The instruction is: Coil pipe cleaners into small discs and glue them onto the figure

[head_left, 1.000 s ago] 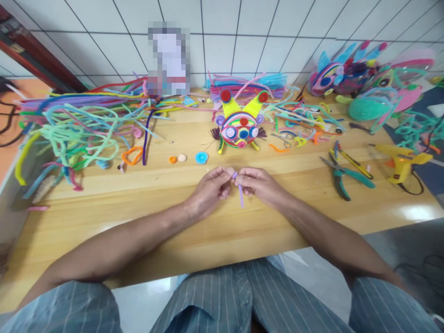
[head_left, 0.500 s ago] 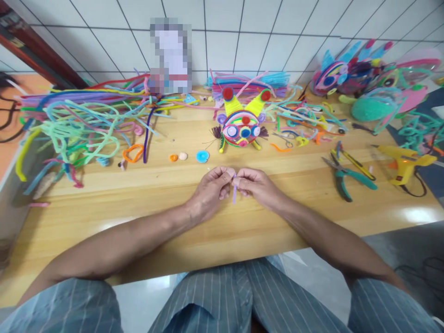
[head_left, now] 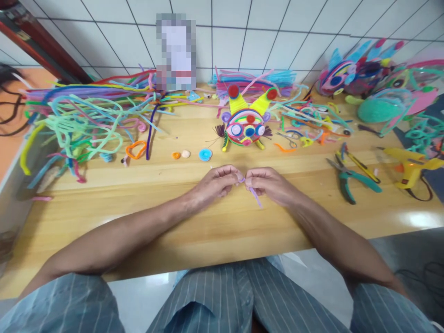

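A short purple pipe cleaner (head_left: pixel 255 198) is pinched between both hands over the wooden table. My left hand (head_left: pixel 222 181) is closed on one end, which is mostly hidden by its fingers. My right hand (head_left: pixel 267 184) pinches it a little farther along, and the loose end slants down below the fingers. Beyond the hands stands a colourful figure (head_left: pixel 245 127) with yellow horns, red tips and round eyes. A blue coiled disc (head_left: pixel 205 154) lies past my left hand, with a beige disc (head_left: pixel 186 154) and an orange coil (head_left: pixel 176 155) to its left.
On the left is a tangle of pipe cleaners (head_left: pixel 86 127). Teal-handled pliers (head_left: pixel 347 178), a yellow utility knife (head_left: pixel 362 167) and a yellow glue gun (head_left: pixel 405 162) lie at right. Small scissors (head_left: pixel 289 137) rest near more pipe cleaners; further crafted figures (head_left: pixel 354 76) stand behind.
My hands have moved slightly apart, and a piece of the purple pipe cleaner now shows between them. Its loose end has swung from upright to slanting down right. The view has shifted slightly.
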Motion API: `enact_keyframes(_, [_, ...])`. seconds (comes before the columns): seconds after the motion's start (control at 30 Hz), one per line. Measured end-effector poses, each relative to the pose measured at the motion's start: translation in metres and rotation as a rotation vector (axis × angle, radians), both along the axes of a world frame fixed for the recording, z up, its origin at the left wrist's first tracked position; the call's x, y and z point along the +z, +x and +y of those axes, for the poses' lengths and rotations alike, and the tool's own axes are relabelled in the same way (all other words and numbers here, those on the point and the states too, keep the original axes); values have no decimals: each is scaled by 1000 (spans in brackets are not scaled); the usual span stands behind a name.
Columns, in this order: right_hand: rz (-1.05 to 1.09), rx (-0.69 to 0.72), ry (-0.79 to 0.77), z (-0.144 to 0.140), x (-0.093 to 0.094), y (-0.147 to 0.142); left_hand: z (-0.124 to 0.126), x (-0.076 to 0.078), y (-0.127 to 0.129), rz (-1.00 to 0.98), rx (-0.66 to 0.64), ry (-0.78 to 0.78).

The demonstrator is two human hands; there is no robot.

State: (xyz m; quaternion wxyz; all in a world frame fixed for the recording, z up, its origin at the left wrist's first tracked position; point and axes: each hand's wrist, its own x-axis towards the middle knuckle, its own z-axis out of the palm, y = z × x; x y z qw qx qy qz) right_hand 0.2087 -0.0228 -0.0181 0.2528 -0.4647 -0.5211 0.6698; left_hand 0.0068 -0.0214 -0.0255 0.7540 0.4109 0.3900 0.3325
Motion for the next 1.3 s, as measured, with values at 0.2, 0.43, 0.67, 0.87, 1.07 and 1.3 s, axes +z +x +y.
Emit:
enact_keyframes(0.2, [3,37,10,-1,-1,0,-2,-2,-1,24,8,17])
enact_keyframes(0.43, [103,-112,22,-7,-16,-14,-17,2,11,-148,241,-184])
enact_keyframes(0.67, [77,-80,-99,2,-4,-2,1,3,1,-70,78,-13])
enact_keyframes(0.87, [46,-3,-44,1,-3,0,1,0,-2,50,12,53])
enact_keyframes(1.07, [16,-85,104,-6,-10,-12,-14,-4,9,-83,225,-74])
enact_keyframes(1.3, [8,-16,39,1,-5,-2,-3,0,3,-35,75,-25])
